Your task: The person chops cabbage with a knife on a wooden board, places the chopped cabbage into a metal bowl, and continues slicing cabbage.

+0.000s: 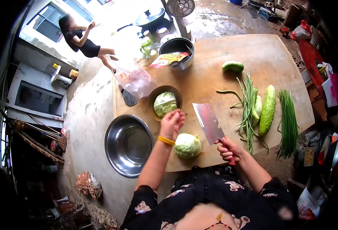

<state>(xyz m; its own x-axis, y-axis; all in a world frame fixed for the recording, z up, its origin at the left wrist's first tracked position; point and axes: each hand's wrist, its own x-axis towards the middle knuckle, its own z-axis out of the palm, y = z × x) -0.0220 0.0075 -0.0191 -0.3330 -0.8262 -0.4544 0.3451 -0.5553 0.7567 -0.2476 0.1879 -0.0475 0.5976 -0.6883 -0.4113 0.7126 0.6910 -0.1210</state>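
Observation:
My left hand (172, 124), a yellow band at its wrist, hovers between a brown bowl (151, 105) and a cabbage piece (187, 146) on the wooden board. Its fingers are half bent, slightly apart, with nothing visible in them. Inside the bowl sits another pale green cabbage piece (165, 103). My right hand (231, 150) is wrapped round the red handle of a cleaver (208, 122), whose wide blade points up and left above the board. Right of the blade lie long green beans (247, 111), a large cucumber (267, 111) and a bundle of thin green stalks (288, 122).
A steel basin (107, 142) stands left of the wooden board (211, 82). A smaller cucumber (232, 66), a plastic bag (134, 81) and a dark pot (192, 61) with a packet in it are farther back. Another person (83, 40) stands at the far left.

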